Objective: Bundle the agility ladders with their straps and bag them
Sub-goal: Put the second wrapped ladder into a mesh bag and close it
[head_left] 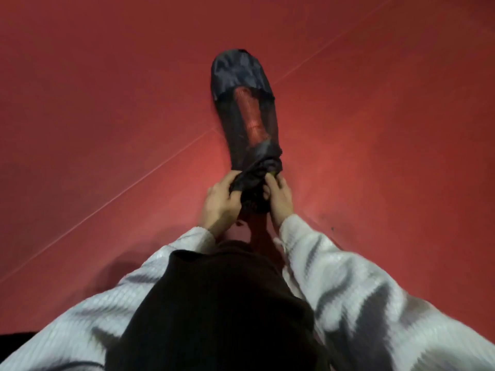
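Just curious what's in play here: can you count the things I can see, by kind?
Black mesh bag: 1
Red ladder bundle inside it: 1
Hands gripping the bag's gathered mouth: 2, left hand and right hand
Total: 4

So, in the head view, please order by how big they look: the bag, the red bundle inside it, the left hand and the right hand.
1. bag
2. red bundle, the part seen through the mesh
3. left hand and right hand: they look alike and are nearer the camera, so I do not rank them.
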Action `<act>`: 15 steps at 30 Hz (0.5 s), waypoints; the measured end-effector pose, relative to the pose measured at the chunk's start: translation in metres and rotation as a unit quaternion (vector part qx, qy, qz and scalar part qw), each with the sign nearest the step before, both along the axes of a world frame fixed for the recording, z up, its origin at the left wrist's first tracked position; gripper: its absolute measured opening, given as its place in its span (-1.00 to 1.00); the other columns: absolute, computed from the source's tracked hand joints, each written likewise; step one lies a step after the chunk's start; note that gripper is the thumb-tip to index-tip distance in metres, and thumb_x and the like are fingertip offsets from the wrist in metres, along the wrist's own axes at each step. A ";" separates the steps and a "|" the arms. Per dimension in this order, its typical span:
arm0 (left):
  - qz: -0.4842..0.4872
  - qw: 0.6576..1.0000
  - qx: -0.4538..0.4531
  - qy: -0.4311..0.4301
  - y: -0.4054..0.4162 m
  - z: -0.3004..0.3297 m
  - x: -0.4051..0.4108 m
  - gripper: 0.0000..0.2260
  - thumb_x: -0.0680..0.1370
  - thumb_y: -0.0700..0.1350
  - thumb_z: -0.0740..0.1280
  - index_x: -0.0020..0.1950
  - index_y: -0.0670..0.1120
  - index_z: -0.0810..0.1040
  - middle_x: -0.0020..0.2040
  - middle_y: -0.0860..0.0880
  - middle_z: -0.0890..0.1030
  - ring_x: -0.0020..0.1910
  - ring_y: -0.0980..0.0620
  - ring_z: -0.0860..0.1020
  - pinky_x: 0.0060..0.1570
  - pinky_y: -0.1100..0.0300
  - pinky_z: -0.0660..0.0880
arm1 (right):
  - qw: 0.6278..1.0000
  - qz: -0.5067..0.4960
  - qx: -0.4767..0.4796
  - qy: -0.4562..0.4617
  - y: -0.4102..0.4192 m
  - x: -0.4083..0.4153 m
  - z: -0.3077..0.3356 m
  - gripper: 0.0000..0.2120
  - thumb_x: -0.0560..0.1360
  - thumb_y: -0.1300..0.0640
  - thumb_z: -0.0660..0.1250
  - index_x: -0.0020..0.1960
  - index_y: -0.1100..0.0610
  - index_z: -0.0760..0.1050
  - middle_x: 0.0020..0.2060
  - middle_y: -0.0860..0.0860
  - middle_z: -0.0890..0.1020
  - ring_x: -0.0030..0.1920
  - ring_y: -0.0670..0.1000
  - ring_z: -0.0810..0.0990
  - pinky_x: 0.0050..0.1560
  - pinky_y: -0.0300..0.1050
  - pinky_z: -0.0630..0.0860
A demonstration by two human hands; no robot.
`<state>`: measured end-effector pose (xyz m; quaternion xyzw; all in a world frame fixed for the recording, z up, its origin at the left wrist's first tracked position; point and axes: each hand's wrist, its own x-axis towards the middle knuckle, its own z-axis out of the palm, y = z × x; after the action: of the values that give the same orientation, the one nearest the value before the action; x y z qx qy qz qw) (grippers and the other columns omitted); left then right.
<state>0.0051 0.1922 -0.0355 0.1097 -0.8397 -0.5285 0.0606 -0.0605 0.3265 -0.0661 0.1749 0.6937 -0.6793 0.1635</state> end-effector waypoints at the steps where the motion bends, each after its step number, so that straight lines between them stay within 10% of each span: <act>1: 0.007 1.000 0.019 -0.011 0.000 -0.003 0.003 -0.67 0.46 -0.15 0.22 0.16 0.03 0.62 -0.15 0.12 0.67 -0.17 0.05 0.59 -0.10 0.13 0.48 | 0.999 0.012 0.037 -0.016 0.010 0.017 -0.005 -0.65 0.56 0.13 0.43 0.30 0.18 0.50 -0.02 0.08 0.60 -0.06 -0.02 0.57 -0.13 -0.35 0.53; 4: 0.030 0.998 0.029 -0.044 -0.013 -0.005 -0.005 -0.67 0.41 -0.14 0.25 0.12 0.08 0.62 -0.15 0.08 0.69 -0.16 -0.01 0.64 -0.08 0.04 0.59 | 0.980 0.068 0.188 -0.011 0.041 0.039 -0.019 -0.94 0.60 0.25 0.34 -0.02 0.13 0.56 -0.30 -0.04 0.55 -0.20 0.00 0.50 -0.26 -0.23 0.46; 6: 0.055 0.996 0.017 -0.069 -0.021 -0.005 -0.012 -0.69 0.42 -0.16 0.28 0.09 0.10 0.62 -0.16 0.10 0.68 -0.16 0.02 0.63 -0.06 0.07 0.57 | 0.955 0.112 0.277 0.001 0.051 0.027 -0.030 -0.76 0.59 0.19 0.31 -0.25 0.08 0.46 -0.38 -0.03 0.54 -0.26 0.03 0.50 -0.19 -0.14 0.37; 15: 0.177 0.969 0.137 -0.109 -0.032 -0.020 -0.018 -0.76 0.53 -0.19 0.39 0.16 0.04 0.56 -0.25 0.03 0.50 -0.32 0.07 0.48 -0.19 0.10 0.50 | 0.941 0.103 0.322 -0.016 0.057 0.024 -0.032 -0.93 0.52 0.15 0.32 -0.07 0.12 0.58 -0.12 0.04 0.70 0.03 0.18 0.65 0.11 0.00 0.53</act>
<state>-0.0131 0.1601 -0.0558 0.3206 -0.7278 -0.6045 0.0456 -0.0361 0.3837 -0.0981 0.1569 0.8871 -0.3958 0.1783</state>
